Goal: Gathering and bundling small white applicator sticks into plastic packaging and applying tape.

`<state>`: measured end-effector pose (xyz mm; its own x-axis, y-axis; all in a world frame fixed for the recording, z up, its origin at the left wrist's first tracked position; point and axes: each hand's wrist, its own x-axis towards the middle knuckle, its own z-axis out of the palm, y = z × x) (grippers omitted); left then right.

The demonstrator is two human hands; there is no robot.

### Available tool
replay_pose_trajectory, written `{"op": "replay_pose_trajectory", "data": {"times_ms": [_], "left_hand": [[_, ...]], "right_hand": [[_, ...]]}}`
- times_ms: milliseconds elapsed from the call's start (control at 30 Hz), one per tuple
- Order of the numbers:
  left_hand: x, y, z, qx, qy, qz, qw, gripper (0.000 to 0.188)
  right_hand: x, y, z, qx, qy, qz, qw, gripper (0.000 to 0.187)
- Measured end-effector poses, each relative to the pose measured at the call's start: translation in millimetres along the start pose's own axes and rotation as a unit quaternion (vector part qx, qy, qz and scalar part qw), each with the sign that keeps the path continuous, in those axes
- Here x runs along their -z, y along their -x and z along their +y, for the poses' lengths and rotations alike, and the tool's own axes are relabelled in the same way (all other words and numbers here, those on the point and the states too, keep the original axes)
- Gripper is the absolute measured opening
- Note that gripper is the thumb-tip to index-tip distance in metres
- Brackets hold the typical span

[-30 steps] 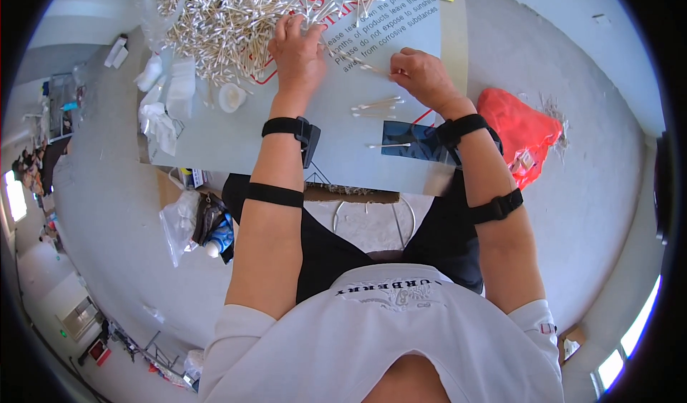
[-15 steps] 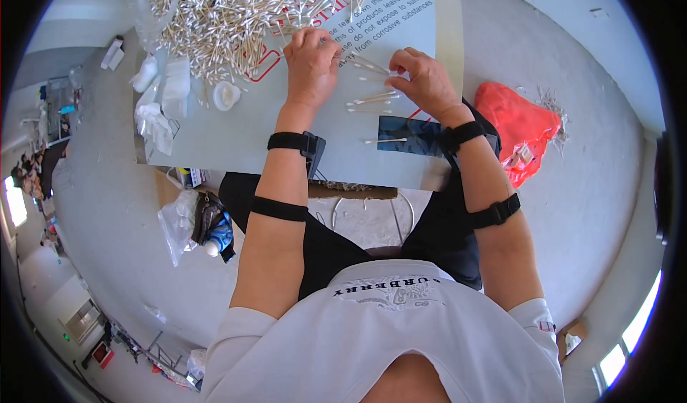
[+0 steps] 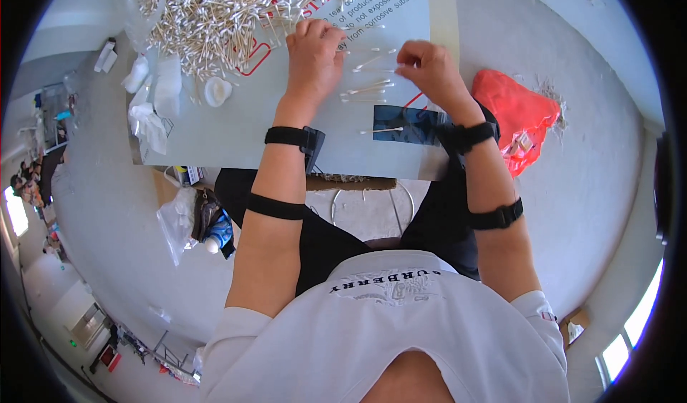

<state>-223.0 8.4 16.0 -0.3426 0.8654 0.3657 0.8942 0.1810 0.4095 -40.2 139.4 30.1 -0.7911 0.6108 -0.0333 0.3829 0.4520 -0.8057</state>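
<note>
A large heap of cotton swabs (image 3: 207,27) covers the far left of the pale printed table sheet (image 3: 286,153). To the right of the heap, my left hand (image 3: 315,56) has its fingers curled at a few loose swabs; its fingertips are partly hidden. My right hand (image 3: 433,70) is raised over the right side with thumb and fingers pinched together; anything between them is too small to make out. Between the hands, several spaced-out swabs (image 3: 369,87) lie roughly crosswise. One more swab (image 3: 383,130) rests on a dark blue glossy piece (image 3: 408,135) near the front edge.
A small round white container (image 3: 217,92) and white plastic packets (image 3: 168,88) sit at the table's left. On the floor to the right lies a red plastic bag (image 3: 512,110). A clear bag (image 3: 177,224) and a dark pouch (image 3: 206,215) are beside my left leg.
My right hand has drawn back slightly to the right, away from the loose swabs. My left hand stays beside the row. The view has shifted a little.
</note>
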Motion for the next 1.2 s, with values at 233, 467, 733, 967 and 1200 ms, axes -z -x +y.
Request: {"op": "replay_pose_trajectory", "data": {"times_ms": [233, 467, 733, 967, 1200], "left_hand": [[20.0, 23.0, 6.0, 0.016, 0.056, -0.039, 0.998, 0.020], [12.5, 48.9, 28.7, 0.040, 0.087, -0.071, 0.993, 0.016], [8.1, 50.2, 31.6, 0.049, 0.077, -0.043, 0.995, 0.011], [8.6, 47.9, 31.6, 0.046, 0.063, -0.055, 0.995, 0.009], [8.7, 49.9, 33.3, 0.045, 0.073, -0.049, 0.995, 0.012]], "right_hand": [[-7.5, 77.9, -18.1, 0.080, 0.173, -0.120, 0.974, 0.023], [-35.6, 80.1, -17.1, 0.091, 0.175, -0.082, 0.977, 0.015], [-38.9, 77.7, -19.4, 0.051, 0.116, -0.031, 0.992, 0.020], [-41.6, 69.5, -22.1, 0.049, 0.105, 0.007, 0.993, 0.039], [-40.4, 72.9, -20.7, 0.045, 0.097, -0.006, 0.994, 0.038]]}}
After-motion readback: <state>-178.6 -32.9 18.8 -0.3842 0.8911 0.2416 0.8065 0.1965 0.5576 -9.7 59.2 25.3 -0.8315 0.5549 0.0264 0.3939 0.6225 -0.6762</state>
